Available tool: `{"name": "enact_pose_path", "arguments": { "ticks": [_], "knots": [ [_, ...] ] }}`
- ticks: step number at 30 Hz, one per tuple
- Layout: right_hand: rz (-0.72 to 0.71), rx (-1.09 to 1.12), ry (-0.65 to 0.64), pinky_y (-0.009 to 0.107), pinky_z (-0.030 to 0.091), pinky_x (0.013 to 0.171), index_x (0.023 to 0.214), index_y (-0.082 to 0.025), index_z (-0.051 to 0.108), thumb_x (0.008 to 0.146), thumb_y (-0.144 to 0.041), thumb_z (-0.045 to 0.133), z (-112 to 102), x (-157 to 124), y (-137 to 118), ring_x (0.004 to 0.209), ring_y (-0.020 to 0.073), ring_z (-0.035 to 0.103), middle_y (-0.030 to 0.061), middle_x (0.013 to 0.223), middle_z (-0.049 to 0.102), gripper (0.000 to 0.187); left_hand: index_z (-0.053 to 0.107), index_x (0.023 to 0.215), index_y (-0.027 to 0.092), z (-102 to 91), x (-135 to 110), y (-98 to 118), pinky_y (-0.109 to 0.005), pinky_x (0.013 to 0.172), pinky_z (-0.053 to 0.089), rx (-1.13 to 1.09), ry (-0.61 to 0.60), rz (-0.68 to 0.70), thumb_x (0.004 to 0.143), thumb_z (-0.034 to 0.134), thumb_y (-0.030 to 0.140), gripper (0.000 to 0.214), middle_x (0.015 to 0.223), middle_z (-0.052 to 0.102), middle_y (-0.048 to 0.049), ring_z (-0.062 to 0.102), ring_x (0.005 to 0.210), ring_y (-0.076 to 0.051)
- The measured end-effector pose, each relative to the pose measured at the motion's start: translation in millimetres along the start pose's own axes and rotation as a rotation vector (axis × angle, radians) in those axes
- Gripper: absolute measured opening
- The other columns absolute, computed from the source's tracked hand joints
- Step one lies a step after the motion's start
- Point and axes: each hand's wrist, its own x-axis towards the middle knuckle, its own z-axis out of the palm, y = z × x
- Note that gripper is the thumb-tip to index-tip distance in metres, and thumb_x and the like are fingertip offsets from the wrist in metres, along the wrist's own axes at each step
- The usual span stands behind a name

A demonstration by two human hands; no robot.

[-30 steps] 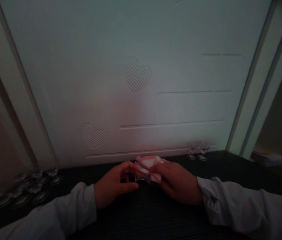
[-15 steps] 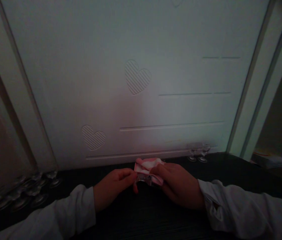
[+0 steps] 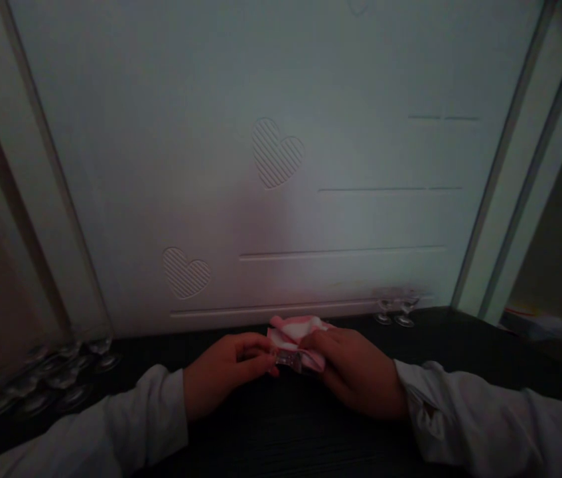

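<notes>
Pinched by the fingertips of my left hand (image 3: 228, 365) is one end of a small clear glass (image 3: 289, 360), which lies sideways just above the dark table. My right hand (image 3: 363, 368) is closed around a pink and white cloth (image 3: 296, 330), with the thumb pressing into its folds. The cloth covers the far side and right end of the glass, so its full shape is hidden. Both hands meet at the glass, close to the table's back edge.
Several small stemmed glasses (image 3: 64, 372) are grouped at the left. Two more stemmed glasses (image 3: 406, 311) stand at the back right by the white panel (image 3: 360, 219). The dark tabletop (image 3: 310, 431) spreads below my hands.
My left fingertips have shifted slightly at the end of the glass, and less red cloth hangs beneath them. The right hand keeps its hold on the cloth. The view has moved slightly.
</notes>
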Motion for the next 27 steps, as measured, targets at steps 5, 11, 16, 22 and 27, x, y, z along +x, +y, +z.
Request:
{"name": "enact_pose_path", "arguments": {
  "ticks": [5,11,16,22,27],
  "knots": [
    [0.019,-0.006,0.010,0.035,0.044,0.068,0.096,-0.014,0.055,0.083,-0.015,0.042,2.5,-1.2,1.3,0.077,0.0230,0.060,0.0106,0.090,0.067,0.019,0.059,0.095,0.019,-3.7,2.5,-6.8,-0.037,0.087,0.038,-0.046,-0.052,0.056,0.069,0.067,0.034,0.031,0.097,0.066,-0.0031,0.058,0.093,-0.021],
    [0.017,-0.008,0.007,0.034,0.043,0.068,0.094,-0.014,0.056,0.082,-0.014,0.044,0.6,0.7,0.0,0.075,0.0219,0.060,0.0098,0.086,0.067,0.017,0.058,0.100,0.022,-6.5,0.7,-7.5,-0.027,0.066,0.039,0.131,-0.020,0.095,0.070,0.065,0.025,0.031,0.092,0.061,0.0011,0.051,0.070,-0.013],
    [0.021,-0.009,0.001,0.034,0.043,0.066,0.092,-0.014,0.056,0.082,-0.015,0.044,-1.7,1.5,0.0,0.074,0.0218,0.059,0.0102,0.085,0.067,0.016,0.058,0.097,0.022,-4.9,0.3,-4.3,-0.025,0.060,0.036,0.123,-0.006,0.051,0.068,0.066,0.024,0.031,0.091,0.059,0.0020,0.047,0.064,-0.011],
    [0.013,0.004,0.018,0.033,0.043,0.064,0.094,-0.013,0.056,0.082,-0.015,0.044,0.0,0.5,2.3,0.073,0.0212,0.058,0.0107,0.085,0.067,0.017,0.054,0.098,0.022,-1.7,-0.5,-1.5,-0.030,0.077,0.038,-0.021,0.053,0.047,0.069,0.065,0.032,0.032,0.097,0.059,-0.0001,0.053,0.085,-0.017],
    [0.000,0.010,0.021,0.034,0.044,0.064,0.093,-0.012,0.056,0.085,-0.018,0.041,0.9,2.2,3.4,0.072,0.0217,0.058,0.0117,0.085,0.067,0.018,0.054,0.092,0.019,0.7,0.1,1.5,-0.031,0.075,0.037,-0.082,0.072,-0.015,0.073,0.060,0.041,0.030,0.081,0.059,0.0011,0.052,0.079,-0.017]
  ]
}}
